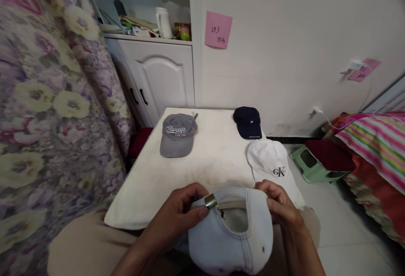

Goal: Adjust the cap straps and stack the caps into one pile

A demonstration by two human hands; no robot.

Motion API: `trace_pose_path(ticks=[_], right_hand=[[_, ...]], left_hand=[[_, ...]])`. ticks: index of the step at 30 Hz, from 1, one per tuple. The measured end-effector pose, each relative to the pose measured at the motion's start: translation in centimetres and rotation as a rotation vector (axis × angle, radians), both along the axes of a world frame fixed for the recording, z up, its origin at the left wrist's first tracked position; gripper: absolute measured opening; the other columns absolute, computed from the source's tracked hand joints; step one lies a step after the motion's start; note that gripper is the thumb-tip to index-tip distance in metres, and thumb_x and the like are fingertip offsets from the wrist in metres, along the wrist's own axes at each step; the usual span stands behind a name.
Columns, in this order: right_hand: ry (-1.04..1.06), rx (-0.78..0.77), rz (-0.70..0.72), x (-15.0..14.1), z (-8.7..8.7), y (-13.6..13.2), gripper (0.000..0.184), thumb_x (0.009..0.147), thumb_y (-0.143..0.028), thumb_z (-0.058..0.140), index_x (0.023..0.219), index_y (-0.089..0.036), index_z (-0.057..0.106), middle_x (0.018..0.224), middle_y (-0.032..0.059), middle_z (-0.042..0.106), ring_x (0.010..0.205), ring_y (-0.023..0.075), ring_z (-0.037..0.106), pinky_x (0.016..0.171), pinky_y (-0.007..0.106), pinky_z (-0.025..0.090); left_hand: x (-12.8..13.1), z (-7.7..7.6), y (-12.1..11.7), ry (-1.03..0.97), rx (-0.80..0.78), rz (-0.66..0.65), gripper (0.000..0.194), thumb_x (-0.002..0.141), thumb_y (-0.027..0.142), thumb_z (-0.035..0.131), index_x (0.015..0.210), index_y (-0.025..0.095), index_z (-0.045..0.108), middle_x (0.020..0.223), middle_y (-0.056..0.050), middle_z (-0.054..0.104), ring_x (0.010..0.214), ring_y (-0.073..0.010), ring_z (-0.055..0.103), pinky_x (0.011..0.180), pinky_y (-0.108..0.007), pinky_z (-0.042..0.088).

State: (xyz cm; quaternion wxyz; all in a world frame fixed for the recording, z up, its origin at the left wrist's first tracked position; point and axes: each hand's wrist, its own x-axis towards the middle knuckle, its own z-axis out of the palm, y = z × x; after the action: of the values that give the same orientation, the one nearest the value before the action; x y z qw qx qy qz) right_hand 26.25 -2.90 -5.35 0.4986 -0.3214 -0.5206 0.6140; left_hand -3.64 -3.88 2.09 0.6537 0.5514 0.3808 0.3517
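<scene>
A pale blue baseball cap [228, 242] is held over my lap at the table's near edge, its back opening facing me. My left hand [186, 208] pinches the cap's strap beside the metal buckle [210, 201]. On the other side, my right hand [280, 202] grips the cap's edge between thumb and fingers. Just beyond the right hand lies a white cap [268, 158] with dark letters, partly covered by that hand. A grey cap [177, 135] with "Always" on it rests at the table's left. Toward the far right corner sits a navy cap [247, 122].
The table [211, 154] has a cream cover. A floral curtain [57, 99] hangs at the left. Behind stands a white cabinet [161, 73] with a jug [163, 23] on its shelf. To the right are a green stool [311, 170] and a bed with a striped cover [376, 141].
</scene>
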Motion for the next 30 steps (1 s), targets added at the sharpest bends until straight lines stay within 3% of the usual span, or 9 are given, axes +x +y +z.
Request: trace_pose_path(ticks=[5,10,13,17,21,25,30], right_hand=[[-0.159,0.053,0.050,1.1,1.6,0.0,0.031,0.078,-0.046,0.072,0.090,-0.018,0.070,0.072,0.0033,0.059,0.065,0.0170,0.049,0.058,0.027,0.036],[-0.154,-0.018,0.021,0.8,0.4,0.2,0.034,0.079,-0.050,0.070,0.086,-0.017,0.069,0.064,0.0004,0.054,0.054,0.0130,0.043,0.050,0.024,0.030],[-0.225,0.036,-0.043,0.7,0.7,0.4,0.032,0.081,-0.049,0.070,0.091,-0.018,0.070,0.066,0.0011,0.058,0.057,0.0140,0.049,0.052,0.024,0.036],[-0.298,0.191,-0.094,-0.1,4.3,0.2,0.028,0.083,-0.043,0.071,0.101,-0.021,0.070,0.082,0.0057,0.069,0.076,0.0212,0.063,0.071,0.032,0.049],[-0.466,0.352,0.117,-3.2,7.4,-0.6,0.030,0.078,-0.033,0.079,0.106,-0.024,0.071,0.102,0.0074,0.069,0.097,0.0245,0.064,0.086,0.037,0.049],[-0.519,0.396,0.182,-6.3,6.8,-1.3,0.027,0.076,-0.026,0.080,0.101,-0.025,0.069,0.098,0.0027,0.066,0.089,0.0193,0.063,0.079,0.032,0.050],[-0.466,0.363,0.131,-6.6,5.2,-1.4,0.014,0.081,-0.022,0.076,0.093,-0.023,0.069,0.091,0.0016,0.063,0.083,0.0169,0.061,0.073,0.029,0.047]], left_hand=[[0.7,-0.2,-0.1,-0.020,-0.040,-0.021,0.030,0.077,0.043,0.075,0.084,0.016,0.064,0.072,0.001,0.056,0.061,-0.0106,0.043,0.053,-0.021,0.029],[0.7,-0.3,-0.2,0.024,-0.071,-0.043,0.027,0.078,0.041,0.073,0.084,0.017,0.063,0.070,0.002,0.055,0.059,-0.0105,0.044,0.052,-0.021,0.028],[0.8,-0.2,-0.4,0.096,-0.044,-0.044,0.023,0.079,0.037,0.071,0.086,0.017,0.062,0.070,0.002,0.056,0.059,-0.0110,0.044,0.053,-0.022,0.028],[1.6,-0.3,-0.8,0.224,0.043,-0.086,0.015,0.081,0.029,0.067,0.090,0.018,0.063,0.071,0.002,0.056,0.062,-0.0124,0.046,0.055,-0.023,0.030],[2.5,-1.1,-1.2,0.231,0.060,-0.085,0.017,0.081,0.025,0.067,0.096,0.020,0.061,0.069,0.004,0.053,0.063,-0.0121,0.044,0.055,-0.023,0.029],[2.7,-1.8,-1.3,0.107,-0.017,-0.054,0.021,0.079,0.024,0.071,0.093,0.020,0.056,0.074,0.004,0.057,0.065,-0.0120,0.046,0.058,-0.023,0.031],[1.4,-1.7,-1.3,-0.050,-0.157,-0.100,0.033,0.083,0.037,0.070,0.110,0.023,0.055,0.083,0.001,0.061,0.066,-0.0127,0.051,0.058,-0.023,0.032]])
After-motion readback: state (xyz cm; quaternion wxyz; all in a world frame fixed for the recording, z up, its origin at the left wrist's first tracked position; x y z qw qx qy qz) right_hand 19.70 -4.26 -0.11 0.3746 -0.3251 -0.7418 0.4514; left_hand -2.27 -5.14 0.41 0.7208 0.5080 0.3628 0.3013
